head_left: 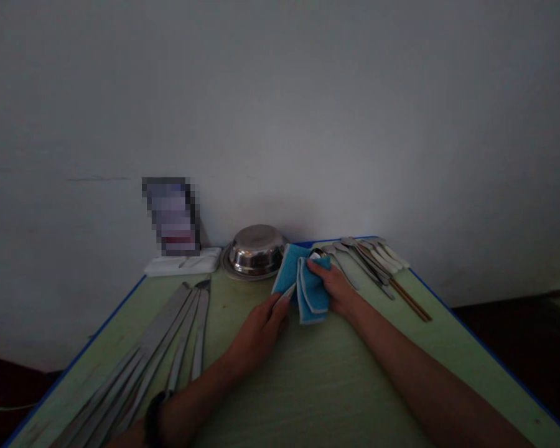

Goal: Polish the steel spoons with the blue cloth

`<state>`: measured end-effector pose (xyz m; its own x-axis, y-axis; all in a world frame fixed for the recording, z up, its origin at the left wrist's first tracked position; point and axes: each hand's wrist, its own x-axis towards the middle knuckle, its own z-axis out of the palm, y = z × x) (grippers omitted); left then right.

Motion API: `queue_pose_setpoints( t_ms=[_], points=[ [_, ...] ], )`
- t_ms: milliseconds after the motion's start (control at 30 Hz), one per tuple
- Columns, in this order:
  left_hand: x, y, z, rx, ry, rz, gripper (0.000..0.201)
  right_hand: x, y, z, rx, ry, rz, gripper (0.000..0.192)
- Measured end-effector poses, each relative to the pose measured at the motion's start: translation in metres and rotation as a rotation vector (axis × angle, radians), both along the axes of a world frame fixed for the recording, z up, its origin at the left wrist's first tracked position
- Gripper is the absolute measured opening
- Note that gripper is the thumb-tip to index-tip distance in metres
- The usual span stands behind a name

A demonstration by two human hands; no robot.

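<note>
My left hand (pixel 264 323) is closed around the handle of a metal spoon (pixel 316 254), whose shiny bowl shows above a folded blue cloth (pixel 315 289) with pale edging. My right hand (pixel 338 286) grips that cloth, which wraps the upper part of the spoon and hides its middle. Both hands are raised over the green table (pixel 308 386), near its middle. Behind the cloth, an upturned steel bowl (pixel 257 249) rests on a metal plate or wide rim by the wall.
Several long metal utensils (pixel 168 336) lie fanned on the left. Spoons, other cutlery (pixel 366 267) and wooden chopsticks (pixel 410 300) lie at the right. A blurred-out upright device (pixel 173 218) leans on the wall above a folded white cloth (pixel 180 262).
</note>
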<state>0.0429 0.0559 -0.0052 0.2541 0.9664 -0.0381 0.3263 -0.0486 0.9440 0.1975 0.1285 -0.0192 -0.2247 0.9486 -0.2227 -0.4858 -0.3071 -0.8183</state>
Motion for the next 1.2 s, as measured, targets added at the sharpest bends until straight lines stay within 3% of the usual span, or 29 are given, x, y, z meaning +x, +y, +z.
queue_pose_setpoints(
  t_ms=[433,700,1000,1200],
  points=[
    [0.001,-0.005,0.001,0.133,0.212,-0.022,0.025,-0.006,0.002,-0.004,0.018,0.009,-0.099,0.036],
    [0.001,-0.006,0.000,0.137,0.211,-0.024,0.030,0.002,0.007,0.000,-0.043,0.103,-0.030,0.057],
    [0.000,-0.004,0.001,0.127,0.173,0.008,0.034,0.004,-0.002,0.004,-0.060,0.052,0.016,0.012],
    [-0.002,-0.007,0.000,0.156,0.201,-0.067,0.032,-0.002,-0.005,0.003,-0.035,0.021,0.025,0.020]
  ],
)
